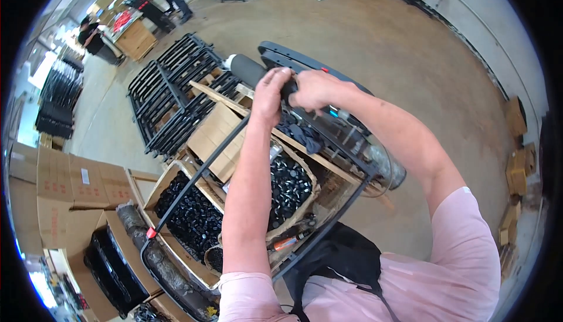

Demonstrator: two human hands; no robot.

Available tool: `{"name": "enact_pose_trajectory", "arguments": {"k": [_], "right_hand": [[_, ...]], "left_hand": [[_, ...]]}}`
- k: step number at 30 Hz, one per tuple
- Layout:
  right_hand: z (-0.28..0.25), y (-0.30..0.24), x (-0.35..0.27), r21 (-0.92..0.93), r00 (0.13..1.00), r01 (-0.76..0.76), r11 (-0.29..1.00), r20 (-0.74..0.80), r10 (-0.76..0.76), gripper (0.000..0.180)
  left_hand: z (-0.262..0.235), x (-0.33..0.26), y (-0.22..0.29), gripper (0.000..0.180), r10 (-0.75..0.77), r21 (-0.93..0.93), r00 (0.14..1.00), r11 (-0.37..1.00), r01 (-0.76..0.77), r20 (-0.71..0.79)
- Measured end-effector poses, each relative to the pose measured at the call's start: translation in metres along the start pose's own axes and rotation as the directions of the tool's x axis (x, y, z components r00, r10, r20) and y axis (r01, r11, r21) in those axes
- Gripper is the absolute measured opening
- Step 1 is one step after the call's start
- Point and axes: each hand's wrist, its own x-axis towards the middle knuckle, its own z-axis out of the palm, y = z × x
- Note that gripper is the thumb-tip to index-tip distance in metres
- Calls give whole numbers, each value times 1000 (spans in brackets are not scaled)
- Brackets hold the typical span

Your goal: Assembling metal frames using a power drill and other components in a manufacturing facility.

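My left hand [271, 94] and my right hand [315, 90] meet in front of me with fingers curled. Both close on a small black piece [288, 88], mostly hidden by the fingers. Just beyond my left hand lies a grey foam roller [247, 70] with a white end. A black tube frame [195, 176] with a red fitting [151, 233] runs under my left forearm over the workbench. Beneath my arms, a bin of small black caps [190, 213] and a sack of similar caps [288, 190] stand side by side. An orange-and-black tool [286, 242] lies beside the sack.
A long dark panel [311, 64] lies past my right hand. Black metal frames [176, 90] are stacked at the far left. Cardboard boxes [82, 178] stand at left, and smaller cartons [519, 169] line the right wall. Two people [97, 40] are at the back left.
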Motion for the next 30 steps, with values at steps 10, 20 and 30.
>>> {"name": "enact_pose_trajectory", "arguments": {"k": [10,20,30], "right_hand": [[-17,-26,143,-26,999,22,999,50,-21,25],[-22,-19,153,37,994,58,998,92,-61,30],[-20,-11,160,-19,992,58,998,117,-56,32]], "left_hand": [[-65,91,8,25,81,4,973,997,-83,-216],[-68,104,0,26,58,0,970,998,-60,-236],[-65,99,-6,26,95,21,972,995,-93,-217]]}}
